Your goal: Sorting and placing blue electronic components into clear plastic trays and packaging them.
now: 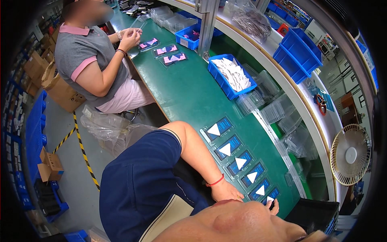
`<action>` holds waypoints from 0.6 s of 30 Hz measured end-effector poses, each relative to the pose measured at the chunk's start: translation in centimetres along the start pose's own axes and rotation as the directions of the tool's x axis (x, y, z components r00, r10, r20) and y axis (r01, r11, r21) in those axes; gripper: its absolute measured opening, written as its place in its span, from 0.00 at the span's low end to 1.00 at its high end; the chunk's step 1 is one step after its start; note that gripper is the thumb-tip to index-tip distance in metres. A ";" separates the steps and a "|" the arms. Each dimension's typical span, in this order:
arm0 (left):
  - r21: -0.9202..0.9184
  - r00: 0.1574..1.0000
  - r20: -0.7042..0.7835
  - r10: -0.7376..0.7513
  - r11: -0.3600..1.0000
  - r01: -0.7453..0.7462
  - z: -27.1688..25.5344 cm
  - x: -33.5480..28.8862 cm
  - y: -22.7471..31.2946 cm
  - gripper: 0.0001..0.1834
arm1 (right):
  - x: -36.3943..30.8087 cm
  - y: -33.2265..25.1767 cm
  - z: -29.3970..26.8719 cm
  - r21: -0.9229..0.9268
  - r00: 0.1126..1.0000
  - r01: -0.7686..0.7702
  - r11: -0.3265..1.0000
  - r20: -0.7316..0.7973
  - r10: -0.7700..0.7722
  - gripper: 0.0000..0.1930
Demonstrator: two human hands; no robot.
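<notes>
A slanting row of several blue printed cards (236, 164) lies in clear plastic trays on the green table, each with a white triangular piece (240, 163) on it. At the near end of the row, my right hand (275, 207) pinches the white triangular piece (269, 199) on the last card, thumb and finger at its edge. My left hand (226, 191), with a red string at the wrist, is beside the near trays. Its fingers are mostly hidden, so their grip does not show.
A blue bin (230, 94) of white folded pieces stands farther up the table (177, 101). Stacked clear trays (274, 111) line the right side below a curved shelf. A black crate (314, 213) is near right. Another person (94, 60) handles a clear tray at far left.
</notes>
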State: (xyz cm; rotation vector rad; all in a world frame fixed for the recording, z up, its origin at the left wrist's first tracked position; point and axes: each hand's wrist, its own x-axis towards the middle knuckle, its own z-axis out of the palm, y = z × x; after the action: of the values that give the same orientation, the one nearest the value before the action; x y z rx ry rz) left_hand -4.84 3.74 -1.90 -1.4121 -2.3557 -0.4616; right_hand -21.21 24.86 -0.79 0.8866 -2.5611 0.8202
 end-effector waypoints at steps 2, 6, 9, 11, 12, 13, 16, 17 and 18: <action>-0.009 1.000 -0.001 -0.006 1.000 0.006 0.0 0.0 0.0 0.17 | 0.0 -0.1 0.0 0.003 1.000 -0.006 1.000 0.003 0.006 0.16; -0.010 1.000 0.010 -0.007 1.000 0.007 0.0 0.0 0.0 0.17 | 0.0 0.1 0.0 0.000 1.000 0.003 1.000 0.001 -0.003 0.16; -0.021 1.000 0.010 -0.014 1.000 0.014 0.0 0.0 0.0 0.17 | 0.0 0.1 0.0 0.001 1.000 0.003 1.000 0.003 -0.003 0.16; -0.002 1.000 0.010 -0.007 1.000 0.007 0.1 0.0 0.0 0.17 | -0.1 0.2 0.0 -0.001 1.000 0.003 1.000 0.006 -0.003 0.16; -0.002 1.000 0.010 -0.007 1.000 0.007 0.2 0.0 0.0 0.17 | -0.1 0.3 0.1 -0.003 1.000 0.002 1.000 0.003 -0.002 0.16; 0.005 1.000 0.006 -0.005 1.000 0.005 0.2 0.0 0.0 0.17 | -0.1 0.4 0.1 -0.005 1.000 0.000 1.000 0.001 0.000 0.16; 0.012 1.000 -0.002 -0.002 1.000 0.002 0.2 0.0 0.0 0.17 | -0.1 0.4 0.0 0.000 1.000 0.005 1.000 0.003 -0.005 0.16; 0.012 1.000 -0.011 0.000 1.000 0.000 0.3 -0.1 0.0 0.17 | -0.1 0.4 0.1 -0.001 1.000 0.006 1.000 0.003 -0.006 0.16; 0.013 1.000 -0.012 0.001 1.000 -0.001 0.3 -0.1 -0.1 0.17 | -0.1 0.4 0.1 0.000 1.000 0.004 1.000 0.002 -0.004 0.16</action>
State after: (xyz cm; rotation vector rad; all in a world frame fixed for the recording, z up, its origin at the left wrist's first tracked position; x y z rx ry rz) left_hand -4.88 3.76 -2.21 -1.4007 -2.3447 -0.4527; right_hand -21.40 25.11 -1.08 0.8922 -2.5599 0.8190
